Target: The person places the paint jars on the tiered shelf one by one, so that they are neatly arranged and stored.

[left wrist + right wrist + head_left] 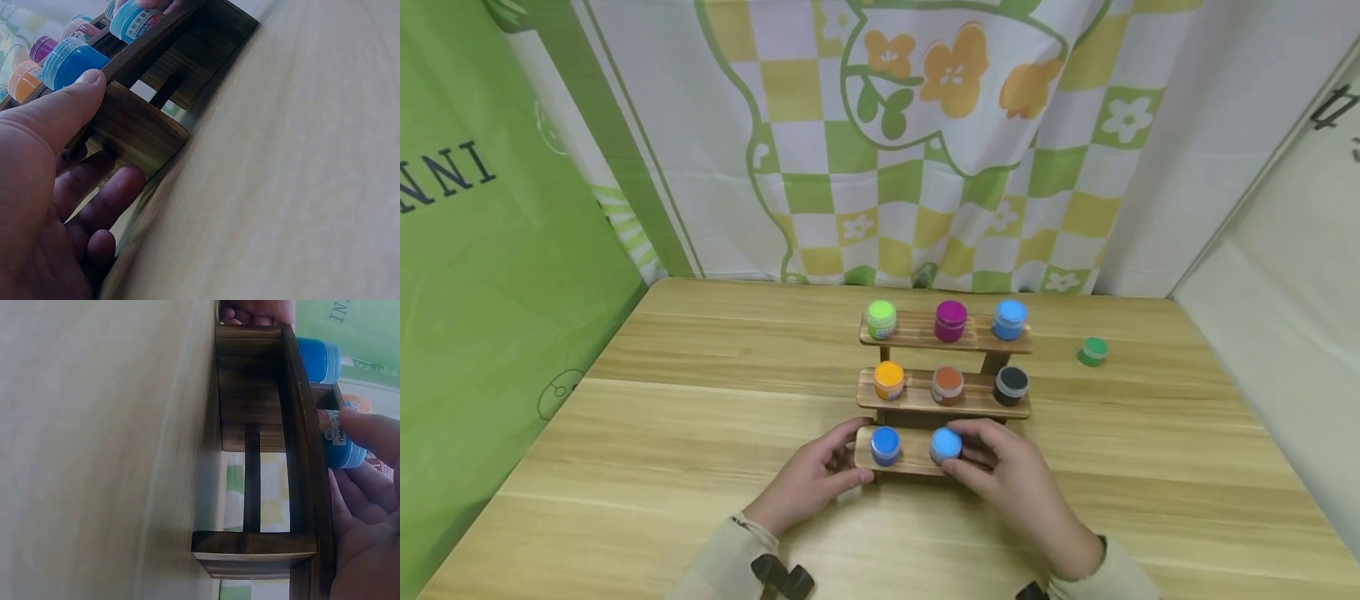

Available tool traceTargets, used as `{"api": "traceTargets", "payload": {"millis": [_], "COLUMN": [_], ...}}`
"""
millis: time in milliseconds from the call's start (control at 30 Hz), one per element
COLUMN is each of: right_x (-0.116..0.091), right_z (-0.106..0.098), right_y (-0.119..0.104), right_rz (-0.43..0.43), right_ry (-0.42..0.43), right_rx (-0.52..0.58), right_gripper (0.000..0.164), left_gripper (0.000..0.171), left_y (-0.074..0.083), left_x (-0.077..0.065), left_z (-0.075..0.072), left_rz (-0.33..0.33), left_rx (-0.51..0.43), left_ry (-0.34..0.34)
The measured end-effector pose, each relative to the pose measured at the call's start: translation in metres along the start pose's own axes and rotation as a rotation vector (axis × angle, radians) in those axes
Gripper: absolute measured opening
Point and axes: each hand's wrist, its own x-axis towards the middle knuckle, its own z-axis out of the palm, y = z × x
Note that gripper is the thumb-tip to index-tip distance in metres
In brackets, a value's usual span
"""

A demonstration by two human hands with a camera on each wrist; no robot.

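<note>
A three-tier wooden shelf rack stands on the table with small paint jars on it. My left hand holds the left end of the lowest tier, its thumb at the front edge beside a dark blue jar. On that same tier, my right hand pinches a light blue jar between thumb and fingers. The right wrist view shows this jar upright against the shelf board, with its label partly visible. Whether its base touches the board is hard to tell.
The middle tier carries orange, brown and black jars. Light green, purple and blue jars stand on the top tier. A green jar sits on the table to the right. Behind hangs a patterned curtain.
</note>
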Motion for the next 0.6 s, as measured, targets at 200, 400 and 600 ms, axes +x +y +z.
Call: {"api": "traceTargets", "payload": {"millis": [200,400,600], "right_x": [0.0,-0.002,-0.006], "right_z": [-0.001,-0.012,-0.028], "right_y": [-0.001,0.003,0.014], "right_rz": [0.05,0.06,0.047], "right_ry": [-0.027,-0.062,-0.072], "right_rx": [0.028,0.063,0.083], "right_gripper": [0.044,0.043,0.038], "left_gripper": [0.069,0.069,0.069], "left_y": [0.0,0.0,0.0], "left_x": [-0.001,0.0,-0.001], "left_z": [-0.001,-0.001,-0.001], "left_rz": [0.004,0.006,0.007], "left_rx": [-0.007,-0.011,-0.01], "left_ry": [0.002,-0.006,-0.01]}}
